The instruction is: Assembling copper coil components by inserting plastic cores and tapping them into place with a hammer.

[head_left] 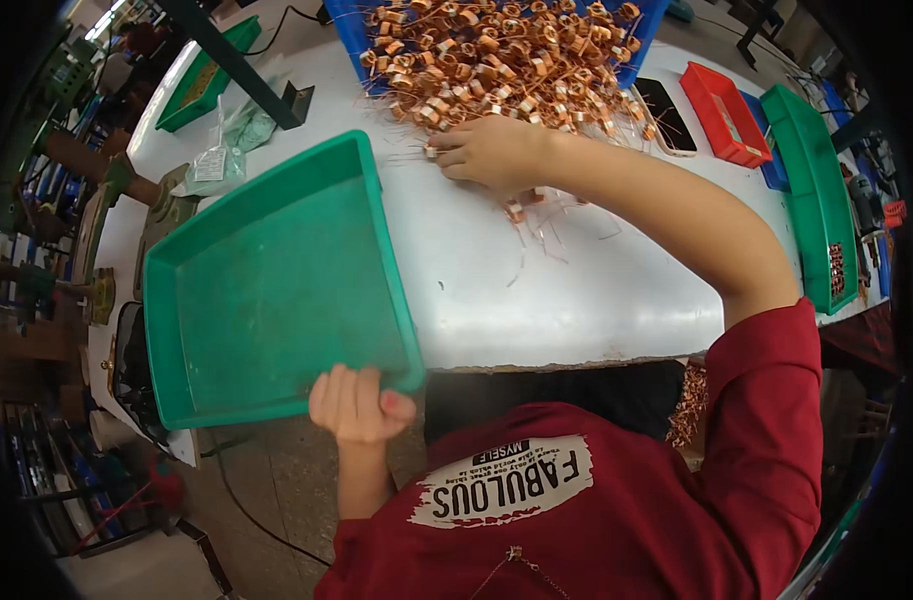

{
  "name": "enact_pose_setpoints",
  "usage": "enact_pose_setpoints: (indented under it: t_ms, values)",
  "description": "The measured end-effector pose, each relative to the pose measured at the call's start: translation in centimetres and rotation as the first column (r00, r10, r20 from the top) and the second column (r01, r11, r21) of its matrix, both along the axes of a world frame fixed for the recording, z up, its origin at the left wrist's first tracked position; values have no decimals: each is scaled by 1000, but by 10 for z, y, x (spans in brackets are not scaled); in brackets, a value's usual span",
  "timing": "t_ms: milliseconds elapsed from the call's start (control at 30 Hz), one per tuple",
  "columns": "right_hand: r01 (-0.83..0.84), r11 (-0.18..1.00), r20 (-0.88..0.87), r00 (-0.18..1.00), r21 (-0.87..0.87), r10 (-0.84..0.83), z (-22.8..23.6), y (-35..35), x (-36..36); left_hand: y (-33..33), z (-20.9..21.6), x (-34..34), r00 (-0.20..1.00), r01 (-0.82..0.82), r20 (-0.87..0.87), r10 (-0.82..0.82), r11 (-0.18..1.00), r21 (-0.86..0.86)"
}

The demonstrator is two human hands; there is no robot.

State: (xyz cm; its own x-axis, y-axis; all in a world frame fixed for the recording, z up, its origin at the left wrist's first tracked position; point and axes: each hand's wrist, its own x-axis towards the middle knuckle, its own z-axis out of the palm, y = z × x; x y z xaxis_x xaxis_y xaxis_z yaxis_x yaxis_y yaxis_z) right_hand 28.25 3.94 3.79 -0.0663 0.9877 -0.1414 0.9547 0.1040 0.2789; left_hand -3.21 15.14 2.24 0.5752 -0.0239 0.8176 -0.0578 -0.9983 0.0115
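My left hand point(361, 403) is closed round the near rim of an empty green plastic tray point(277, 290), close to its right corner. The tray lies tilted at the table's left front, partly past the edge. My right hand point(495, 155) reaches across to the front of a heap of small copper wire coils point(497, 60), palm down with the fingers bent. A single coil point(432, 152) shows at its fingertips; the palm hides whatever else is under it. Just below that hand, a few loose coils point(517, 211) with long thin leads rest on the white tabletop point(577, 290).
Behind the heap rises a blue bin point(649, 40). To the right lie a phone point(667, 115), a red tray point(725, 115) and a long green tray point(812, 200). A plastic bag point(217, 165), a dark metal post point(237, 65) and another green tray point(209, 75) stand at the far left.
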Motion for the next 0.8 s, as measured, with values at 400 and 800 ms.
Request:
enact_pose_setpoints:
  t_ms: [400, 800]
  values:
    - [4, 766, -208, 963, 643, 170, 6, -61, -36, 34, -5, 53, 992, 97, 87, -96, 995, -13]
    - [706, 431, -304, 661, 562, -686, -19, -62, -120, 3, -17, 48, 986, -38, 158, 49, 997, -72]
